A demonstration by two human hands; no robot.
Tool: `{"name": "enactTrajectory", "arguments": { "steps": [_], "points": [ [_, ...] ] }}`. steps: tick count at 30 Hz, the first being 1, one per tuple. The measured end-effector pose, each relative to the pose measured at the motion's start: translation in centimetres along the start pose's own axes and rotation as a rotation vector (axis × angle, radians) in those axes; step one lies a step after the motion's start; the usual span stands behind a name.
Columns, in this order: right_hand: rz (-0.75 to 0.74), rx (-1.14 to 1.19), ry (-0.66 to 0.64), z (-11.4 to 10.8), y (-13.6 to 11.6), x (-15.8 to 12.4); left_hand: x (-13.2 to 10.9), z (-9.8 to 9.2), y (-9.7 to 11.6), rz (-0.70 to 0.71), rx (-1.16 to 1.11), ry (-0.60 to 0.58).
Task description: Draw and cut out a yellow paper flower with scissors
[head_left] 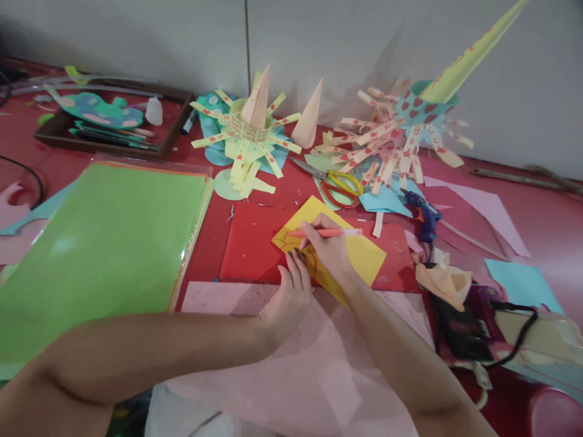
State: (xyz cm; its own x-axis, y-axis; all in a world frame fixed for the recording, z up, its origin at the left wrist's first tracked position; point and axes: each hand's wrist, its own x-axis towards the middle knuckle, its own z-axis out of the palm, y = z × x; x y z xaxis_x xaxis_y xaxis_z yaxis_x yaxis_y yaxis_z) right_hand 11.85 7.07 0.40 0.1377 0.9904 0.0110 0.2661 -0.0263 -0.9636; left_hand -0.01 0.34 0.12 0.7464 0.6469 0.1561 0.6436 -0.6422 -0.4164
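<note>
A yellow paper sheet (pixel 359 252) lies tilted on a red sheet (pixel 250 246) at the middle of the red table. My right hand (pixel 330 249) grips an orange pen (pixel 339 232) with its tip on the yellow sheet's left corner, where orange drawn lines show. My left hand (pixel 291 291) rests beside it, fingers stretched flat and pressing the lower edge of the yellow sheet. A pink sheet (pixel 291 358) lies under both forearms.
A stack of green paper (pixel 100 243) lies at left. Scissors with yellow and red handles (pixel 334 182), a blue glue gun (pixel 421 215), paper cones and fringed paper crafts (pixel 250 130) stand behind. A wooden tray (pixel 64 136) sits far left; cables and devices (pixel 473 328) at right.
</note>
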Motion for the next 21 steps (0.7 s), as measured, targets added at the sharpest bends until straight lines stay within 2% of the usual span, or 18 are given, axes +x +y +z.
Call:
{"name": "enactTrajectory", "arguments": {
  "steps": [5,12,21],
  "points": [
    [0.036,0.021,-0.051,0.12,-0.14,-0.12,0.0,0.05,0.06,0.003,-0.003,0.006],
    [-0.033,-0.062,0.049,0.2,-0.02,-0.05,-0.03,-0.02,0.01,-0.003,-0.022,-0.007],
    [-0.042,-0.095,0.117,0.1,0.1,-0.22,-0.06,0.29,0.17,-0.015,-0.017,0.018]
  ]
}}
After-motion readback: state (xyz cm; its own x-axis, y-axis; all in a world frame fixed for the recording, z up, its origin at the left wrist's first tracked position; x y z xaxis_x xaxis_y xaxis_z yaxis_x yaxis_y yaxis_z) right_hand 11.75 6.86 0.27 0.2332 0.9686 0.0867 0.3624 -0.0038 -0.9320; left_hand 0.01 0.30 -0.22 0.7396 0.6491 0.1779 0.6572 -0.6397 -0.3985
